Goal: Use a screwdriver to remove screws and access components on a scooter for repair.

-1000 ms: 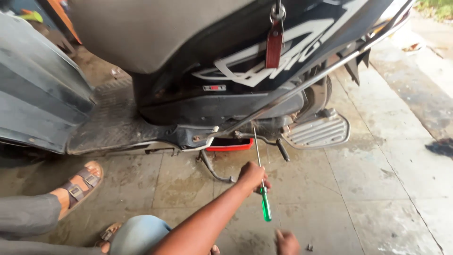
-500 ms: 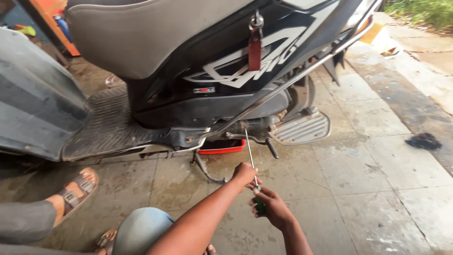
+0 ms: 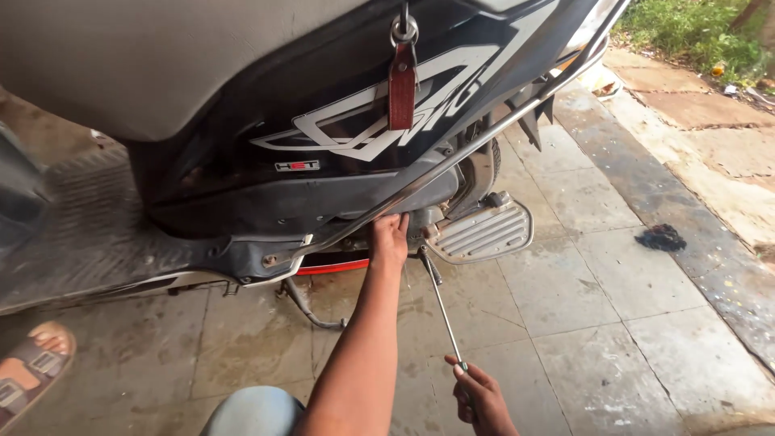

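A black scooter (image 3: 266, 169) with a grey seat stands in front of me on a tiled floor. My left hand (image 3: 389, 239) reaches under its side panel, fingers against the body just below the chrome guard bar (image 3: 484, 133). My right hand (image 3: 476, 397) grips the handle end of a long screwdriver (image 3: 441, 305). The screwdriver's shaft runs up and left, and its tip sits at the underside of the scooter beside the ribbed metal footrest (image 3: 483, 232).
A red key fob (image 3: 401, 85) hangs from the seat lock. My sandalled foot (image 3: 28, 367) rests at the lower left and my knee (image 3: 254, 410) is at the bottom. A dark rag (image 3: 663, 237) lies on the tiles to the right. The side stand (image 3: 311, 311) hangs under the scooter.
My left hand has let go of the screwdriver and moved up to the scooter's underside. My right hand took over the handle. The view has moved closer to the scooter.
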